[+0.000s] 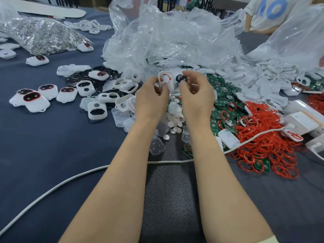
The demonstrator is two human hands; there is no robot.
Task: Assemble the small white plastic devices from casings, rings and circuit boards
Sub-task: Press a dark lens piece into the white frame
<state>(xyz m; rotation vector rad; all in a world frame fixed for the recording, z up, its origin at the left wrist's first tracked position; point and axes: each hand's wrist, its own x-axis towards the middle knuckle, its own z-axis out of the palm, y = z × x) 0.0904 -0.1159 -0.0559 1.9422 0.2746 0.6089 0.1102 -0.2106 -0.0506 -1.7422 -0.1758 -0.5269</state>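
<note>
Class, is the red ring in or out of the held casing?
In. The red ring lines the round opening of the white casing the left hand grips.

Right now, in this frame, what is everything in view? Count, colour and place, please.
casing: one, white with a red ring inside, held up in the left hand
black disc: one, black, at the right hand's fingertips
finished devices: several, white with dark windows, table left
empty casings: many, white, left of the hands
circuit boards: many, green, right of the hands
rings: a heap, red, near right
plastic bags: several, clear, behind the hands
bag of metal parts: one, silvery, far left
cable: one, white, across the near table
table: one, blue-grey
left hand: grips the casing
right hand: pinches the black disc
</note>
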